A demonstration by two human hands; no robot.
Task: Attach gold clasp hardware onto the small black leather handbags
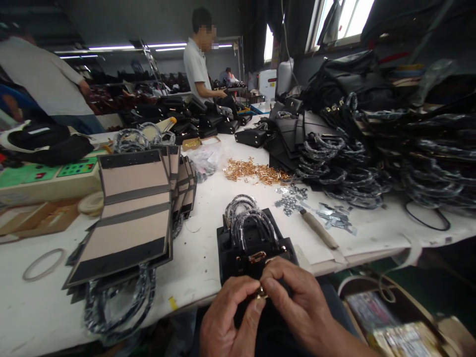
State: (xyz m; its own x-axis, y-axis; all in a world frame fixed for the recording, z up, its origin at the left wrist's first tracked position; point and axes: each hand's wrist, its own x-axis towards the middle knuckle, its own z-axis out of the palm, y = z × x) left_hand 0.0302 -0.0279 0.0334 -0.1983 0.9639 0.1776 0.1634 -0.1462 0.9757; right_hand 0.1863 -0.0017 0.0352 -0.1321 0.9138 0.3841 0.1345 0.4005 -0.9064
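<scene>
Close to the table's front edge, my left hand (232, 317) and my right hand (301, 302) meet fingertip to fingertip. Pinched between them is a small shiny gold-coloured metal fitting (262, 292), partly covered by the fingers. Just beyond lies a black handbag piece (230, 250) with gold-coloured hardware (256, 257) on its front. Its looped handles (241, 218) are wrapped in clear plastic. My hands overlap the near part of this piece, and I cannot tell whether the fitting touches it.
Gold-coloured fittings (253, 171) and flat silver plates (292, 198) lie in heaps. A tool with a wrapped handle (319, 229) rests at right. Stacked panels (136, 213) stand left; black bag pieces (323, 158) pile up right. A co-worker (197, 64) stands across the table.
</scene>
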